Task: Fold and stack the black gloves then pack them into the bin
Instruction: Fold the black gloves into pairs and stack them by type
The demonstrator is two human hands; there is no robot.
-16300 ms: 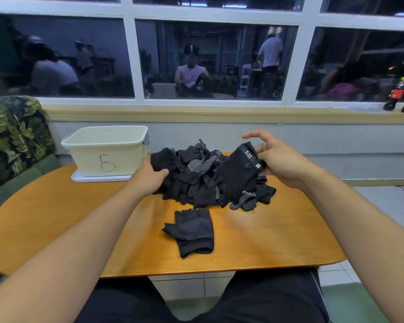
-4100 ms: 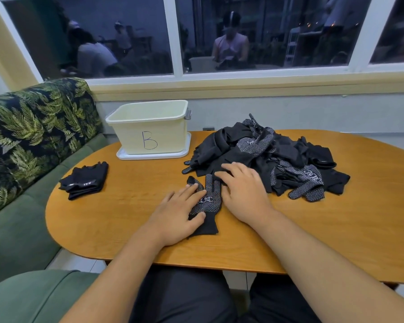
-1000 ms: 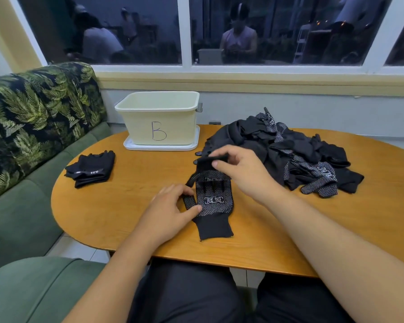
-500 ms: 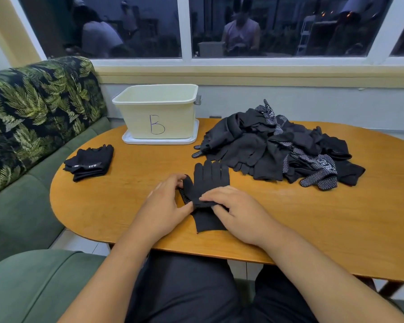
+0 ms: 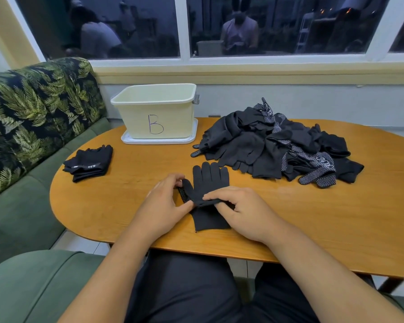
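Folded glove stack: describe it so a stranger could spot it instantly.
On the oval wooden table, find the cream bin marked B. The folded glove stack lies at the table's left end, nearer you than the bin. It is a neat squared bundle, unlike the loose glove pile on the right.

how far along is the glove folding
Done: one folded stack lies at the left end of the table. In hand: the left hand and right hand pinch a single glove, mid-fold. Left: the big pile is unfolded, and nothing is visibly packed in the bin.
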